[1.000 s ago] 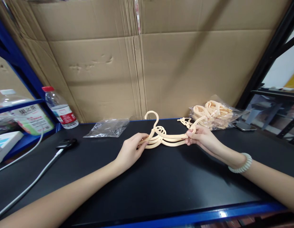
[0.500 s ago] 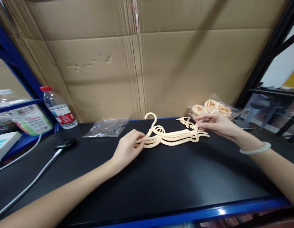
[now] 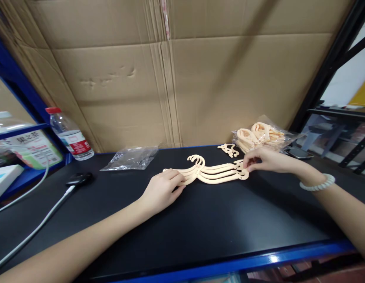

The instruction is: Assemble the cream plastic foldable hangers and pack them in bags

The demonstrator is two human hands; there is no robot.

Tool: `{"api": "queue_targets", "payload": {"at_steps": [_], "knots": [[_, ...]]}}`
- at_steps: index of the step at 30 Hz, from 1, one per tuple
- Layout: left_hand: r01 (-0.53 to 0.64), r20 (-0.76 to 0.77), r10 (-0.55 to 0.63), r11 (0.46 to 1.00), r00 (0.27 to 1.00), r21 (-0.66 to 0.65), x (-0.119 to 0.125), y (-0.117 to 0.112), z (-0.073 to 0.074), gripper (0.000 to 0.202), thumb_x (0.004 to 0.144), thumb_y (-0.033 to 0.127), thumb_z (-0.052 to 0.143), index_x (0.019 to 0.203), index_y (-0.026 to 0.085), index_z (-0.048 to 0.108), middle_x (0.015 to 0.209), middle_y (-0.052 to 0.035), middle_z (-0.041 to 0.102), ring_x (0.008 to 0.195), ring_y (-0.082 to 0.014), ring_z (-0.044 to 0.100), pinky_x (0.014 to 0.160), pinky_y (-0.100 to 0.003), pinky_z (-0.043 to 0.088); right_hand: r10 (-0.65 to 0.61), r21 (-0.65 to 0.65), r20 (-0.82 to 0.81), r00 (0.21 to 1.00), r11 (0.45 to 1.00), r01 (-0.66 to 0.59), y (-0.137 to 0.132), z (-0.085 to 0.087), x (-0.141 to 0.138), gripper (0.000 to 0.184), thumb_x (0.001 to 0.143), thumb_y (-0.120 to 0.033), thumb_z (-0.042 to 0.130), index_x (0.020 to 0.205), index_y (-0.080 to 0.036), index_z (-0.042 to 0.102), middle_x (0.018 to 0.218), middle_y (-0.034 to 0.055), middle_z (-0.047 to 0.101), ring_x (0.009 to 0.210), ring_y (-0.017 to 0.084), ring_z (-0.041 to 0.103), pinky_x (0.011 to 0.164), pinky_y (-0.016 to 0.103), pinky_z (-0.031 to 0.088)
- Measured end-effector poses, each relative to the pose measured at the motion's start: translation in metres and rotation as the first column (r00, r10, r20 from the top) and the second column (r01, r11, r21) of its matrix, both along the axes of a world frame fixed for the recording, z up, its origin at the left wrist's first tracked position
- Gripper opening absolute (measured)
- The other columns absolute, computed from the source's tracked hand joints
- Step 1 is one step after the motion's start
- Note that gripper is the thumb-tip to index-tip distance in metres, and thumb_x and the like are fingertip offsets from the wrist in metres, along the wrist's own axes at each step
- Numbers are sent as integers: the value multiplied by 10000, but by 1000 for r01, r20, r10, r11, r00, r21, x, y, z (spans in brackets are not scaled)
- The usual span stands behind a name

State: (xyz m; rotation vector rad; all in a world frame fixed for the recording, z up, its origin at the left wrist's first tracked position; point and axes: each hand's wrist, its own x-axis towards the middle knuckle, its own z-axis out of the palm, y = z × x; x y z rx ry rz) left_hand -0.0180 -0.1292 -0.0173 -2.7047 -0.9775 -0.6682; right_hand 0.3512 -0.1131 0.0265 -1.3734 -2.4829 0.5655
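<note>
Several cream plastic clothes hangers (image 3: 219, 177) lie in a fanned stack on the black tabletop, their hooks bunched together in the middle. Over the left arms of the stack, my left hand (image 3: 163, 188) is closed, with the fingers on top and the thumb at the near side. At the opposite end, my right hand (image 3: 263, 160) pinches the notched tips of the hangers; its fingertips are partly hidden. Just behind the right ends lie small cream plastic clips (image 3: 228, 150), apart from both hands.
A clear bag of cream plastic parts (image 3: 260, 134) leans by the cardboard wall (image 3: 117, 90). Near it lies a phone (image 3: 299, 152). Toward the left are a flat clear plastic bag (image 3: 129, 158), a red-capped bottle (image 3: 78, 141) and a black plug with white cable (image 3: 79, 179).
The raised hanger and its hook have come down onto the stack, so the hooks now lie together. My right hand has moved slightly lower, to the hangers' right ends.
</note>
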Motion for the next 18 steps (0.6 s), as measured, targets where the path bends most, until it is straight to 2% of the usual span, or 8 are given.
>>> {"api": "queue_targets", "payload": {"at_steps": [3, 9, 13, 18], "knots": [[-19, -15, 19, 1000, 1000, 7, 0, 1, -1, 119, 893, 173, 498, 840, 175, 605, 885, -47, 661, 845, -200, 625, 696, -294, 495, -14, 55, 36, 999, 998, 12, 3, -3, 0, 238, 812, -388, 587, 796, -176, 695, 797, 66, 694, 721, 188, 626, 648, 305, 465], [-13, 3, 13, 1000, 1000, 23, 0, 3, -4, 134, 904, 173, 487, 884, 175, 619, 905, -48, 654, 841, -197, 620, 708, -303, 506, -44, 71, 64, 997, 997, 39, 7, -11, -2, 182, 783, -296, 555, 777, -162, 677, 760, 69, 683, 669, 174, 608, 607, 288, 448], [10, 20, -11, 999, 1000, 32, 0, 3, -5, 132, 895, 149, 495, 906, 171, 624, 926, -54, 660, 860, -197, 616, 739, -309, 508, -82, 83, 59, 995, 994, 77, 8, -13, -2, 170, 762, -283, 551, 757, -161, 671, 677, 51, 653, 593, 153, 569, 553, 273, 424], [27, 38, -29, 998, 999, 53, 0, 3, -4, 133, 892, 144, 498, 904, 174, 627, 922, -58, 671, 882, -204, 610, 775, -328, 504, -57, 93, 38, 998, 994, 53, 7, -12, -3, 184, 763, -301, 547, 754, -169, 676, 647, 37, 647, 571, 145, 551, 528, 266, 411]]}}
